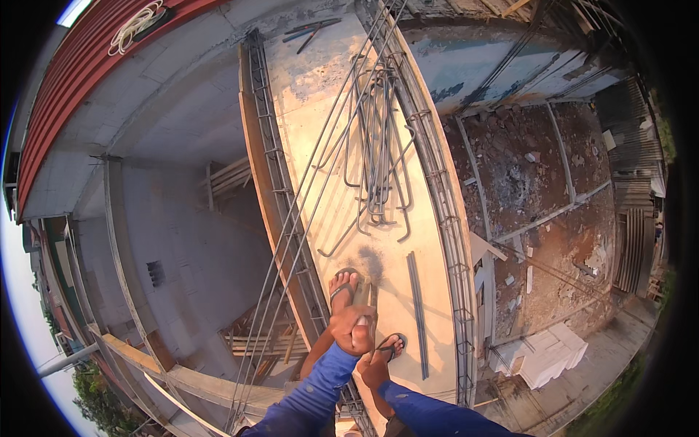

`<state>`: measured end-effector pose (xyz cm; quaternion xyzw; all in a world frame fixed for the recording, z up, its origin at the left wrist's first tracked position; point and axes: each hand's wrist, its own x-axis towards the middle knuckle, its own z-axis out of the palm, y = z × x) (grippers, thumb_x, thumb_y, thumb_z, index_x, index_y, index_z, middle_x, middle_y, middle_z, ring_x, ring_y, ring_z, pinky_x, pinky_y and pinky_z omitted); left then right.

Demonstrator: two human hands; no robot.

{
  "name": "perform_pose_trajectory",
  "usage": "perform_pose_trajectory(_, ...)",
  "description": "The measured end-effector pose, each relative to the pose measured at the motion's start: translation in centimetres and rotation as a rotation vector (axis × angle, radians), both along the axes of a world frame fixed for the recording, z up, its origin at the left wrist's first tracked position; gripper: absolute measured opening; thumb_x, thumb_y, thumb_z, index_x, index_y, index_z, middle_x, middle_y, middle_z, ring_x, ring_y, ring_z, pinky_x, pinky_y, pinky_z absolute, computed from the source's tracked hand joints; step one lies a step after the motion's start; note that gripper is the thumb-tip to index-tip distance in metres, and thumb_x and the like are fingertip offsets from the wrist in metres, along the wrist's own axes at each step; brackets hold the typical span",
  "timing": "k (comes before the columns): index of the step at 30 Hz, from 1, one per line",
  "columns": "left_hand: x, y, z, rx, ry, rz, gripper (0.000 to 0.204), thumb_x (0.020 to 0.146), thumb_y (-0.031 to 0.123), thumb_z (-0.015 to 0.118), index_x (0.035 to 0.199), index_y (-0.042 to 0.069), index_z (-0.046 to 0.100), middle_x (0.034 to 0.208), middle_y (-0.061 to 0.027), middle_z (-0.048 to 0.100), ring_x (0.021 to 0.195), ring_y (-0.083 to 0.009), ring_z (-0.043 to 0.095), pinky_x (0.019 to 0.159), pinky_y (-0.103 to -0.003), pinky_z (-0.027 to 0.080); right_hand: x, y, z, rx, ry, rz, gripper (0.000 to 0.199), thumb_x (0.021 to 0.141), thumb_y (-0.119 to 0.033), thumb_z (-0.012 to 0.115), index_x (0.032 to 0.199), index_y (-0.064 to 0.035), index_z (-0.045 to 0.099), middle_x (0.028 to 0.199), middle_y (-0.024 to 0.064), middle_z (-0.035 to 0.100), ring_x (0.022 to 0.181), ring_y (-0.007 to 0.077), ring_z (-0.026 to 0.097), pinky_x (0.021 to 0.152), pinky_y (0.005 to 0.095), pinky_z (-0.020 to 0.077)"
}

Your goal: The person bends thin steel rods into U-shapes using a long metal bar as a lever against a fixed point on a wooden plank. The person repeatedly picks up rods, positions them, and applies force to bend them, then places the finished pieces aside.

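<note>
My left hand (353, 330) is closed in a fist with the thumb on top, in front of my sandalled foot (344, 285). Just below and to its right, my right hand (373, 368) is closed too, its fingers partly hidden. A narrow brownish, handle-like shape (373, 295) shows beyond the left fist; whether either hand grips it is unclear. Farther ahead lies a heap of bent steel bars (378, 146) with hooked ends on the pale plywood deck (342, 218). Several short straight rods (417, 313) lie to the right of my feet.
Rebar cages run along the left edge (275, 153) and right edge (437, 167) of the raised deck, with drops beyond both. Long thin bars (313, 167) slant across the left side. Dark rods (309, 33) lie at the far end. Rubble ground (539, 247) lies below right.
</note>
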<state>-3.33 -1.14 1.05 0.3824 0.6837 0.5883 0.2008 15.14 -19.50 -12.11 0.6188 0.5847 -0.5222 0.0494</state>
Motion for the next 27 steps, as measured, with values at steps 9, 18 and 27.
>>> perform_pose_trajectory(9,-5.2,-0.2,1.7,-0.155,-0.258,-0.052,0.031,0.092,0.017,0.041,0.094,-0.008,0.059,0.061,-0.0069,0.05,0.055,-0.015,0.049,0.053,-0.031,0.044,-0.6,11.3,8.8,-0.466,-0.033,-0.046,0.04,0.096,-0.028,0.05,0.11,0.0086,0.055,0.093,0.0334,0.062,0.096,0.0456,0.063,0.082,0.0494,0.0484)
perform_pose_trajectory(18,-3.3,-1.1,-0.4,-0.124,-0.51,0.026,0.048,0.093,0.042,0.044,0.098,-0.004,0.058,0.068,-0.0073,0.052,0.07,-0.0212,0.053,0.081,-0.042,0.048,18.3,12.8,-4.6,0.163,-0.408,0.129,0.027,0.096,-0.03,0.058,0.097,-0.0041,0.052,0.087,0.0215,0.069,0.081,0.0391,0.068,0.072,0.0496,0.051)
perform_pose_trajectory(27,-8.9,-1.8,0.9,-0.248,-0.497,-0.211,0.052,0.093,0.047,0.042,0.099,-0.002,0.06,0.068,-0.0076,0.051,0.072,-0.0233,0.051,0.089,-0.05,0.042,18.0,13.3,-17.7,0.523,-0.957,0.235,0.024,0.095,-0.029,0.06,0.108,-0.01,0.054,0.1,0.0103,0.065,0.098,0.0316,0.063,0.084,0.0468,0.0476)
